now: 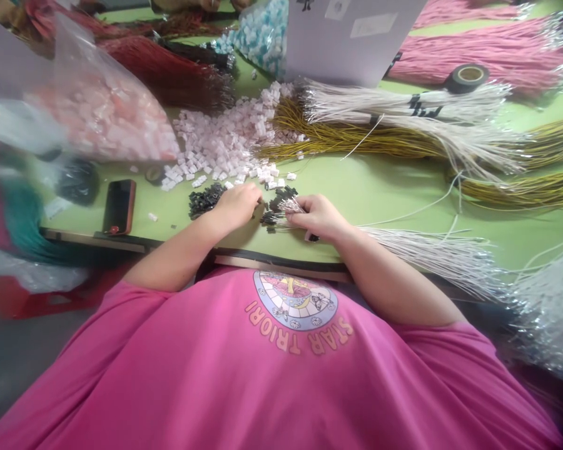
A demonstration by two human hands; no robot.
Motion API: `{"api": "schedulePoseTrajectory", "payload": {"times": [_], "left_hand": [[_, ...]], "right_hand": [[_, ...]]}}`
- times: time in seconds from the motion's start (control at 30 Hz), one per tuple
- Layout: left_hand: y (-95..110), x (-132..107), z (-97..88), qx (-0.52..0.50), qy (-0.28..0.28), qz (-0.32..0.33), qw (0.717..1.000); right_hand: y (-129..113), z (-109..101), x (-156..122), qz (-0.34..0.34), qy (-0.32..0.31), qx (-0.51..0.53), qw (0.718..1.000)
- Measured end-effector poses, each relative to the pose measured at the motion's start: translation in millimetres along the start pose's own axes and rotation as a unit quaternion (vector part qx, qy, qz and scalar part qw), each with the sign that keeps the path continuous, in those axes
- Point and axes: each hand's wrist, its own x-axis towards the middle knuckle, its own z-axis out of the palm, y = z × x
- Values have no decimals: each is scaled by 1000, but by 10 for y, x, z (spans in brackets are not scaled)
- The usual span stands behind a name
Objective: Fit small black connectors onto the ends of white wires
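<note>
My right hand (pixel 323 216) is closed around a bundle of white wires (pixel 403 247), whose bare tips poke out past the thumb and whose tails trail off to the right over the table edge. Small black connector housings (pixel 281 199) lie just beyond and beside those tips. A short gap away, my left hand (pixel 240 205) has its fingers bent together in a pinch; anything between them is too small or hidden to see. Close by its wrist is a heap of black pieces (pixel 206 200). White plastic connectors (pixel 234 137) are spread in a pile behind both hands.
On the green table (pixel 328 181), a phone (pixel 119 206) lies at left near a bag of pinkish connectors (pixel 107 112). White and yellow wire bundles (pixel 403 100), pink wires (pixel 473 50), a black tape roll (pixel 469 76) and a pale box (pixel 347 44) sit toward the back.
</note>
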Motion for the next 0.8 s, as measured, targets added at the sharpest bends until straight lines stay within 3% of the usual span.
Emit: {"api": "schedulePoseTrajectory", "payload": {"times": [0.1, 0.17, 0.33, 0.5, 0.8], "left_hand": [[46, -78, -55, -43, 48, -29, 997], [118, -170, -100, -129, 81, -50, 987], [304, -359, -74, -368, 68, -63, 925], [364, -377, 21, -382, 59, -83, 919], [412, -388, -35, -388, 88, -70, 915]], "right_hand": [[2, 8, 1, 2, 4, -3, 1000], [9, 13, 3, -4, 6, -6, 1000], [17, 23, 4, -12, 16, -6, 1000], [-2, 35, -5, -11, 20, 1, 1000], [-16, 51, -8, -2, 34, 0, 999]]}}
